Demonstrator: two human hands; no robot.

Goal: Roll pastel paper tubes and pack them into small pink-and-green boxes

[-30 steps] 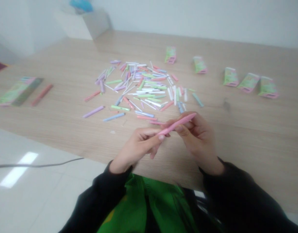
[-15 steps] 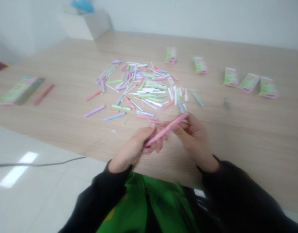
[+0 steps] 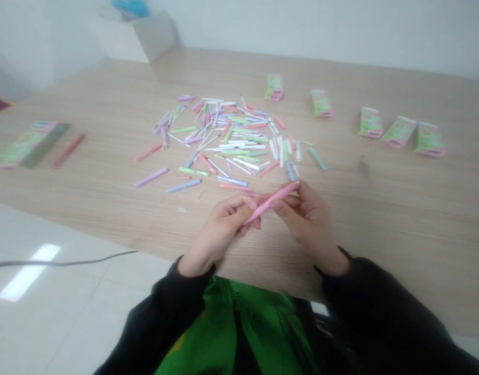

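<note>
One slim pink pen-shaped stick (image 3: 274, 200) lies above the near part of the pale wood-grain table (image 3: 399, 224), the left hand (image 3: 216, 232) pinching its near end and the right hand (image 3: 312, 219) clamped farther along, probably because two grips keep it steady. Just beyond, a loose heap of pastel and white sticks (image 3: 243, 145) seems spread within easy reach, while five small green-and-pink boxes (image 3: 371, 123) stand apart to the right, perhaps so they stay separate.

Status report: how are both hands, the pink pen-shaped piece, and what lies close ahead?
Left hand, right hand: both gripping pink pen-shaped piece. Piece slanted, right end farther away. Scattered colored pieces just beyond.
</note>
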